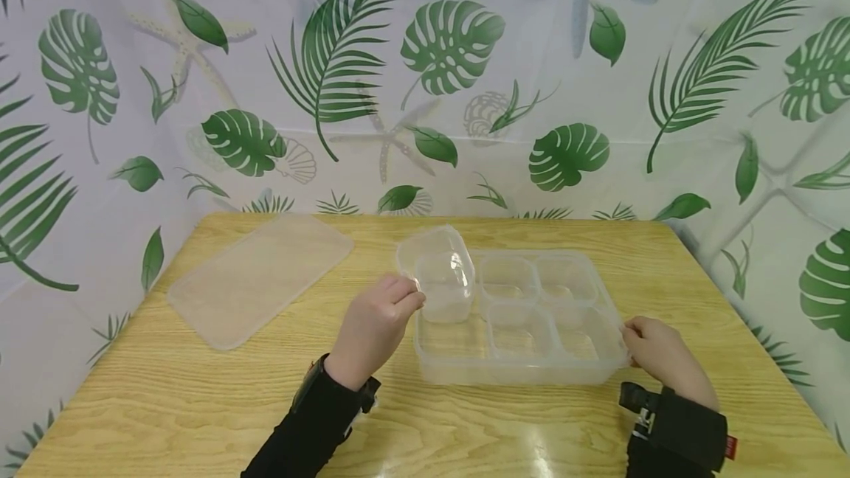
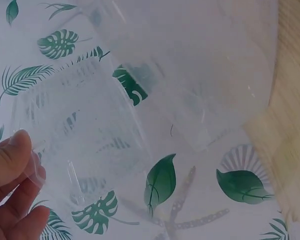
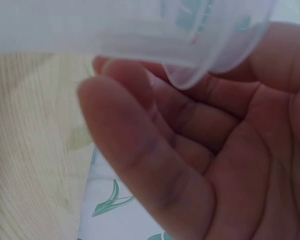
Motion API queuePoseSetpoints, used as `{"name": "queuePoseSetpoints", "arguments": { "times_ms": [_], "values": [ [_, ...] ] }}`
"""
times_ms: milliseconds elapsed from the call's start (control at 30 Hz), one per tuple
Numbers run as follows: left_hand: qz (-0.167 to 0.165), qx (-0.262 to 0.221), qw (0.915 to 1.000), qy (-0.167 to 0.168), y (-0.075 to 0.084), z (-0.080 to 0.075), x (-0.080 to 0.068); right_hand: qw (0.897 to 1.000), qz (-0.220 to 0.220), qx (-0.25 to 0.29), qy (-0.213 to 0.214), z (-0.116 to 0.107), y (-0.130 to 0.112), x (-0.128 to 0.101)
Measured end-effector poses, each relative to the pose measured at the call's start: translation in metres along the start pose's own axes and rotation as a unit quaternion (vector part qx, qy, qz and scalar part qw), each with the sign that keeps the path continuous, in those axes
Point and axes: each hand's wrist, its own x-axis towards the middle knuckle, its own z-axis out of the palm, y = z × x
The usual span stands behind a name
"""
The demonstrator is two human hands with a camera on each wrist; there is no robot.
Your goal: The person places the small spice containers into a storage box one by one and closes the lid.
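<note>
A clear plastic tray (image 1: 518, 375) with several small inner cups lies on the wooden table (image 1: 199, 404). My left hand (image 1: 406, 298) pinches the rim of one clear inner cup (image 1: 443, 276) and holds it tilted above the tray's left end. In the left wrist view that cup (image 2: 90, 135) fills the frame, with my fingertips (image 2: 17, 160) on its edge at lower left. My right hand (image 1: 632, 336) grips the tray's right edge. The right wrist view has its fingers (image 3: 140, 150) curled under the tray's rounded corner (image 3: 190, 55).
A flat translucent lid (image 1: 259, 279) lies on the table to the left of the tray. A leaf-printed curtain (image 1: 465, 80) closes off the back and both sides. Bare tabletop runs along the front edge.
</note>
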Motion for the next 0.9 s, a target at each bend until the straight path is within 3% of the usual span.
{"name": "queuePoseSetpoints", "arguments": {
  "times_ms": [367, 900],
  "values": [
    [0.044, -0.007, 0.9988, -0.021, 0.016, 0.005, -0.006, 1.0, 0.002, -0.007, -0.001, 0.0, -0.001, 0.003],
    [0.051, -0.026, 0.9946, -0.087, 0.023, 0.007, -0.012, 1.0, 0.008, -0.008, -0.005, -0.001, -0.002, 0.002]
  ]
}}
